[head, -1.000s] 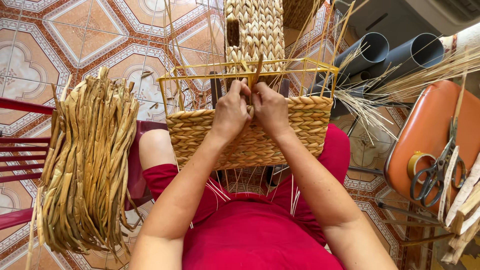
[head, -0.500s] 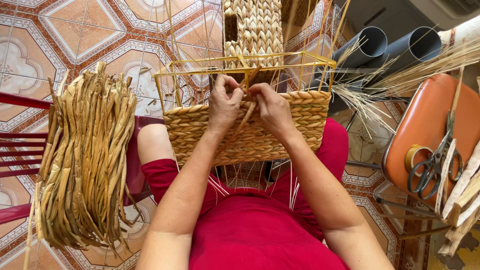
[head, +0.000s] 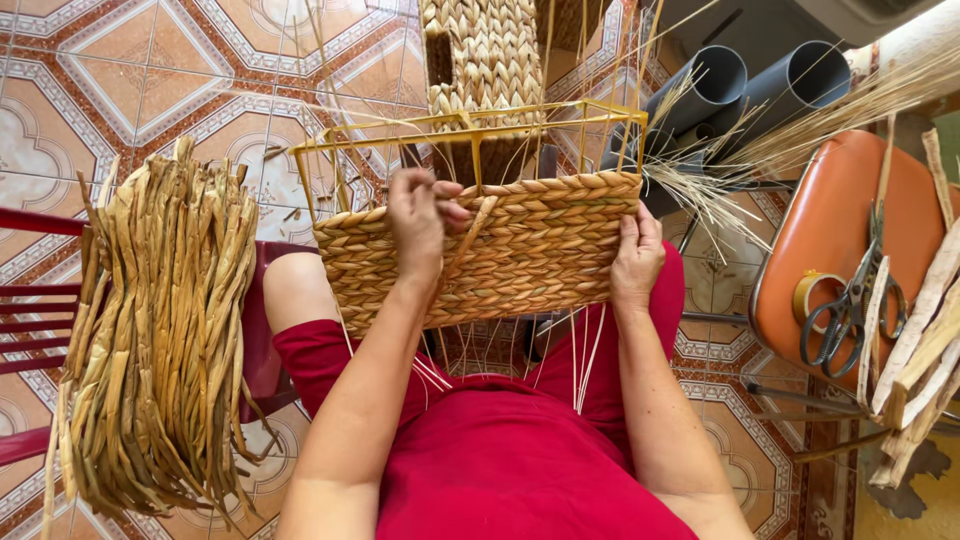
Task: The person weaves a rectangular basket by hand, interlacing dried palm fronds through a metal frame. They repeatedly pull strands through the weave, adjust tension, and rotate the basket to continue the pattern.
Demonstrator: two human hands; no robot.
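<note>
A half-woven straw basket rests on my lap, built on a yellow wire frame that rises bare above the woven part. My left hand is at the basket's upper edge, fingers pinched on a flat straw strand that runs down across the weave. My right hand presses flat against the basket's right end, gripping its corner. Loose thin strands hang from under the basket over my red clothing.
A thick bundle of dried straw strips lies over a red chair at my left. An orange seat on the right carries scissors and a tape roll. A finished woven piece and grey pipes stand beyond.
My hands have parted: the right one slid from the basket's top middle to its right end, while the left stays near the rim holding the strand.
</note>
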